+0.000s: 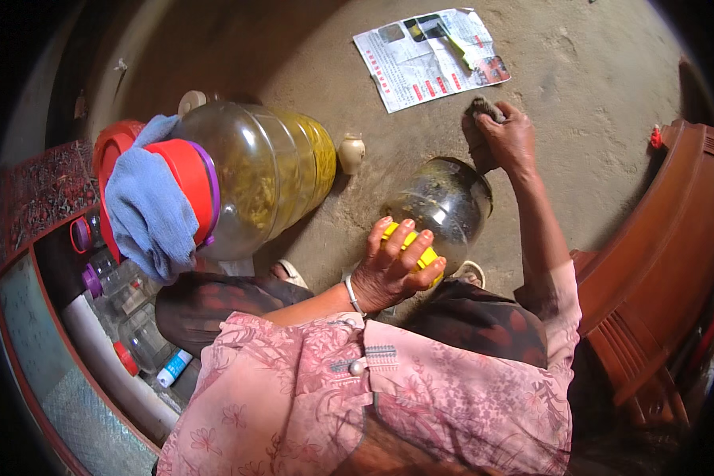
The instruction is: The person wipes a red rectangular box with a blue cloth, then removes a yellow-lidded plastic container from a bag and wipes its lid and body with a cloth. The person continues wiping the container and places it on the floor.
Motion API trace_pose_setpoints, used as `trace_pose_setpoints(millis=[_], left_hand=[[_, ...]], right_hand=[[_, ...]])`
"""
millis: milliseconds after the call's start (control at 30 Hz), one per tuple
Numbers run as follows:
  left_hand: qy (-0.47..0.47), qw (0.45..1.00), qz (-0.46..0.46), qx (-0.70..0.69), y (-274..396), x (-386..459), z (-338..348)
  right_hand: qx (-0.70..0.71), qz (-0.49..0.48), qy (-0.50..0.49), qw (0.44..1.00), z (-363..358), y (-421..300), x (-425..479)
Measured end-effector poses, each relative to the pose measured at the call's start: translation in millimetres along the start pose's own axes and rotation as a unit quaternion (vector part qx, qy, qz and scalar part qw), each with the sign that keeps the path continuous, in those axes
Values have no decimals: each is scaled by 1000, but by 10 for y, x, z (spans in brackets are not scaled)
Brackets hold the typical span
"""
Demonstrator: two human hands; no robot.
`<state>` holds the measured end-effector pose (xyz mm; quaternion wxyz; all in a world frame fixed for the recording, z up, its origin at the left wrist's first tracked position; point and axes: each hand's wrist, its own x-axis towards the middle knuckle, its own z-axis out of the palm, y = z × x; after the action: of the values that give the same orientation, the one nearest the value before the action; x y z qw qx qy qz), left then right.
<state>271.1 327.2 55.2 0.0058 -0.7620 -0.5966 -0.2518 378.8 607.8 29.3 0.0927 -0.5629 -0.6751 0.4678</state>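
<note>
My left hand (401,262) grips the yellow screw lid (413,247) of a clear jar (443,199), which has dark and greenish bits on its wall and stands tilted between my feet. Up and to the right, my right hand (506,134) holds a crumpled dark grey cloth (482,137), its lower end close to the jar's far rim. Left of them stands a large clear jar (256,172) with yellow-green contents, a red lid (181,184) and a blue cloth (149,208) draped over it. Between the two jars is a small cream-coloured pot (351,153).
A printed sheet (416,65) with a green strip (458,50) lies on the concrete floor. Empty plastic bottles (143,339) and a blue-and-white tube (174,368) are at the lower left, by a red-framed panel (65,357). A reddish-brown wooden piece of furniture (660,268) stands at the right.
</note>
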Motion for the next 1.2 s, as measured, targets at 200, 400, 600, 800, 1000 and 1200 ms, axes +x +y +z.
trace_pose_setpoints(millis=[200,400,600,800,1000,1200], left_hand=[[-42,999,21,1,188,-37,50],[-27,999,40,24,167,36,19],[7,1000,18,-16,26,106,32],[4,987,-90,-132,-373,312,-94],[-15,991,-108,-75,-414,676,29],[-17,992,-116,-43,-405,789,32]], right_hand=[[-132,-162,-283,936,286,-803,-932],[-162,-59,-92,981,228,-56,-245],[-105,-38,42,993,228,147,-94],[116,-69,103,985,82,254,-337],[-69,-322,118,937,-118,-383,-550],[-24,-300,78,950,-265,-136,-740]])
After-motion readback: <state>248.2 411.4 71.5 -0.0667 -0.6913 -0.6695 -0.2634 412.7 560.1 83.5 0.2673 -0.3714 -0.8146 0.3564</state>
